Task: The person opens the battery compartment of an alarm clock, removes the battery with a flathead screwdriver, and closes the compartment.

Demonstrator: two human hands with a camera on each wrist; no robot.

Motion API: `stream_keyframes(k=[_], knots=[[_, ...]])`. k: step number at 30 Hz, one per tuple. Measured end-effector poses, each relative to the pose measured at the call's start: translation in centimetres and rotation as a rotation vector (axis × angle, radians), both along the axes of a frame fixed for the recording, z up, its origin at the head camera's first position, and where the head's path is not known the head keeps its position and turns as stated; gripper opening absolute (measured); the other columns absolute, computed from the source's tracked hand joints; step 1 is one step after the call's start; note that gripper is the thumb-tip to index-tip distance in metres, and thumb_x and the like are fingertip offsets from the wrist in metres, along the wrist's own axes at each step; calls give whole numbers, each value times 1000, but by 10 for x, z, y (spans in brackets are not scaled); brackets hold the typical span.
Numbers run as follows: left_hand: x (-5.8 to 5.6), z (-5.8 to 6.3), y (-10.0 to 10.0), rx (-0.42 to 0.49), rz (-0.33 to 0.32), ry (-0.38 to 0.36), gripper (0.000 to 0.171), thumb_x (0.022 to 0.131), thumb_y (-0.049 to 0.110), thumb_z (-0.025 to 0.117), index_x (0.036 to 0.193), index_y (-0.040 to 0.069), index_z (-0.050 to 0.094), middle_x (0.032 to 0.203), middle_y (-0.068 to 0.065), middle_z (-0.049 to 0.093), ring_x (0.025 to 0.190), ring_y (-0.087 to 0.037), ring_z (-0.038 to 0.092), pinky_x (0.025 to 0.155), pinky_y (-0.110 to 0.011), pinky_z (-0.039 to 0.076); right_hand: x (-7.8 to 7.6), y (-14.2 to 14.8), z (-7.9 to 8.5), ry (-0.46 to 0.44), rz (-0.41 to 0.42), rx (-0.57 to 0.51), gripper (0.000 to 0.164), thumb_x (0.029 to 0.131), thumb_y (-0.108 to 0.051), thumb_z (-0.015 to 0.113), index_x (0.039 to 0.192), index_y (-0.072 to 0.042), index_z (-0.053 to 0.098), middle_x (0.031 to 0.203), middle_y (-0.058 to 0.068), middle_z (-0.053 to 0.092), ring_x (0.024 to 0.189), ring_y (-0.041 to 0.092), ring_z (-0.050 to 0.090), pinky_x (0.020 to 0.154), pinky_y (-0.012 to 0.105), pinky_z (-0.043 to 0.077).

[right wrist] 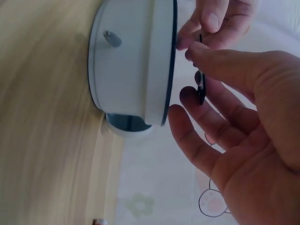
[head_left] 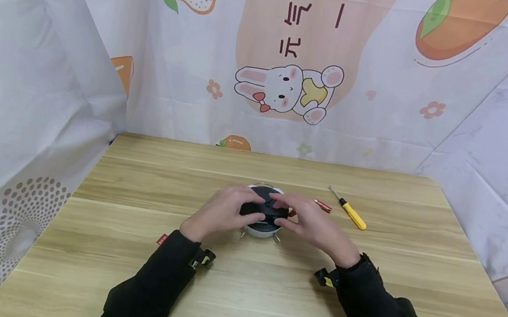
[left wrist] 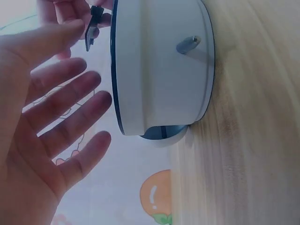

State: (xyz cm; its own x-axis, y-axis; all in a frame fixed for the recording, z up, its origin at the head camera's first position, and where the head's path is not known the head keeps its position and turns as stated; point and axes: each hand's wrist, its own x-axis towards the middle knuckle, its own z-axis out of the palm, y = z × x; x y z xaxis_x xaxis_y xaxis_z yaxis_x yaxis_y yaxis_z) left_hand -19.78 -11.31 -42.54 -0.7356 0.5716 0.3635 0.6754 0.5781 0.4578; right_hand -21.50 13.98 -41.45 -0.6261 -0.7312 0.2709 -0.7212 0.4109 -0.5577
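Observation:
A white round clock (head_left: 261, 233) with a black back and short metal feet lies on its front on the table. My right hand (head_left: 315, 225) pinches a thin black cover (right wrist: 202, 89) between thumb and fingers, just above the clock's back. On the other side, my left hand (head_left: 226, 209) is held over the clock, its fingers spread and loosely bent. Its thumb is close to the cover in the left wrist view; whether it touches is unclear. A white bell (left wrist: 164, 139) shows at the clock's far side.
Red batteries (head_left: 323, 206) lie just right of the clock. Beyond them is a screwdriver (head_left: 350, 210) with a yellow handle. A small red tag (head_left: 162, 239) shows beside the left sleeve. A printed curtain (head_left: 185, 88) hangs behind the wooden table (head_left: 257, 301).

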Motion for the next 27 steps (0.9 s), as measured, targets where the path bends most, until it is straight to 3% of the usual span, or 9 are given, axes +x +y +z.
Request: stream_keyframes(k=[10,19,27], knots=[[-1,-2,0,-11,-54,-2,18,90,20,79,106,11,80,91,4,74,81,-6,64,74,-25,52,3,-3,-2,-44,32,-9,41,91,-10,77,131,-5,67,124,7,69,105,18,67,81,36,58],[-1,0,-4,-9,-58,-44,14,89,17,81,102,10,81,94,1,76,83,-9,67,73,-25,52,0,1,-2,-47,9,39,39,92,-6,76,130,-2,67,117,9,71,95,17,68,81,41,58],[-1,1,-6,-27,-66,-73,12,88,19,82,98,12,82,93,3,76,79,-8,66,67,-22,49,-2,1,-5,8,35,92,29,92,-10,76,122,-7,73,116,4,72,105,18,67,87,38,56]])
